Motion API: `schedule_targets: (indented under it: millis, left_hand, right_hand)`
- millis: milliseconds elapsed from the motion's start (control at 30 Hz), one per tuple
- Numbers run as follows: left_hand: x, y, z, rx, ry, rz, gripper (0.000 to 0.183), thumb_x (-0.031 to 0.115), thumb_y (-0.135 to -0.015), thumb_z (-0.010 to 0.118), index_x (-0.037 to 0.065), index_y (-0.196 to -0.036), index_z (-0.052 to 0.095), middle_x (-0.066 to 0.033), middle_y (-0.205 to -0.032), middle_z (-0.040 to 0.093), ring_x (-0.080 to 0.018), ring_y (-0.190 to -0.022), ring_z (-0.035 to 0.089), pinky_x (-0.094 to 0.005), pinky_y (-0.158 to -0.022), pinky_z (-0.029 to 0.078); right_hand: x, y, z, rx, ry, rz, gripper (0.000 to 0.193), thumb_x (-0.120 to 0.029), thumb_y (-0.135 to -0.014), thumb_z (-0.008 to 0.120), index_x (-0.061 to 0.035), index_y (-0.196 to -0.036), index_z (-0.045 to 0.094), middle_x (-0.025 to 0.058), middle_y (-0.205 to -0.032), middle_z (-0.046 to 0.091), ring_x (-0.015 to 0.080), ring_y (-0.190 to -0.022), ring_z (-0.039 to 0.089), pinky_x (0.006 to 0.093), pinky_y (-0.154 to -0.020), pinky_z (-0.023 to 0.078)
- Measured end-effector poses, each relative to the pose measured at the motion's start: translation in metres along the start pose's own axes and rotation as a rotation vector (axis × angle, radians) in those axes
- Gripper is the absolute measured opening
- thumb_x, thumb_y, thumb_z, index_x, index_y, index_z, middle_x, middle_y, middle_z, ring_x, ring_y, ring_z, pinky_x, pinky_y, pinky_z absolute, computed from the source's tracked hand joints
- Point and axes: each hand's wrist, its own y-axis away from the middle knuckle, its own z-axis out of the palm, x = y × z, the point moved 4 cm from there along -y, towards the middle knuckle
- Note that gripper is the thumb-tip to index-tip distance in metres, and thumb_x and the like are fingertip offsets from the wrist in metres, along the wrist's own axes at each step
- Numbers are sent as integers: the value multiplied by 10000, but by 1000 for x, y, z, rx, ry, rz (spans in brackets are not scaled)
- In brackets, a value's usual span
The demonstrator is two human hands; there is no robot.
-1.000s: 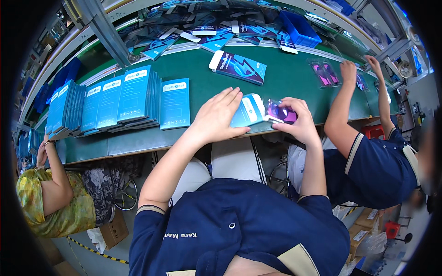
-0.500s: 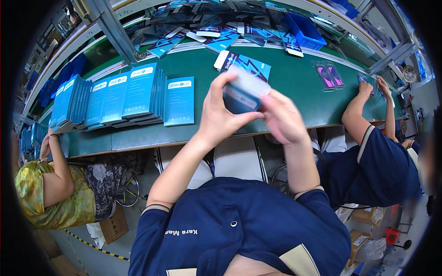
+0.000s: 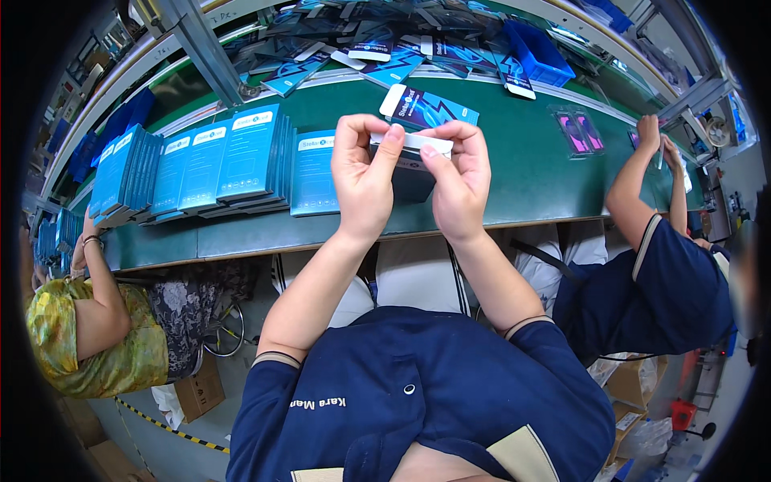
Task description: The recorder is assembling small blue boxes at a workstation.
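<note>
A small flat carton [image 3: 413, 181], dark on the side that shows, hangs between my hands above the bench edge. My left hand [image 3: 365, 173] pinches the left end of its white top flap [image 3: 411, 141]. On the flap's right end my right hand [image 3: 459, 173] presses with thumb and fingers. Just beyond my fingertips lies another carton [image 3: 440, 110], dark and blue with a white end flap, on the green bench. To the left of my left hand a single light-blue box [image 3: 314, 173] stands beside rows of similar boxes [image 3: 249, 153].
A heap of flat cartons [image 3: 361, 48] and a blue bin [image 3: 538, 56] fill the shelf behind the green bench [image 3: 514, 185]. Two clear packs with pink inserts [image 3: 578, 132] lie at right. A co-worker's arm [image 3: 634, 177] works there; another person's arm [image 3: 100, 269] is at left.
The carton has turned from a tilt to upright, white flap on top. My right hand has moved up to the flap, and both hands now grip it symmetrically.
</note>
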Motion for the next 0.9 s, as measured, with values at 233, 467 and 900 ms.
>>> schedule_targets:
  millis: [233,467,900]
  left_hand:
    - [-19,9,-15,-85,-435,238,330,-36,-902,647,22,-1210,544,-159,-1105,616,-202,-1010,607,-307,-846,497]
    - [11,23,-13,-229,-1549,150,1031,159,-606,803,-6,-1492,301,-336,-1495,230,-477,-1125,514,-447,-875,530]
    - [-24,57,23,-729,-1540,102,719,429,-907,636,58,-1471,390,-400,-1458,320,-508,-1351,366,-551,-1141,274]
  right_hand:
    - [21,4,-19,-109,394,-190,352,62,-886,642,-47,-1144,427,117,-1058,598,180,-1019,619,315,-873,515]
    - [30,-54,-52,-402,916,69,459,-326,-1001,567,-63,-1361,461,138,-1257,579,213,-1115,565,356,-970,448]
    - [-31,-106,-230,84,1904,-142,416,-358,-888,663,11,-1077,685,211,-1207,643,365,-1155,589,443,-968,474]
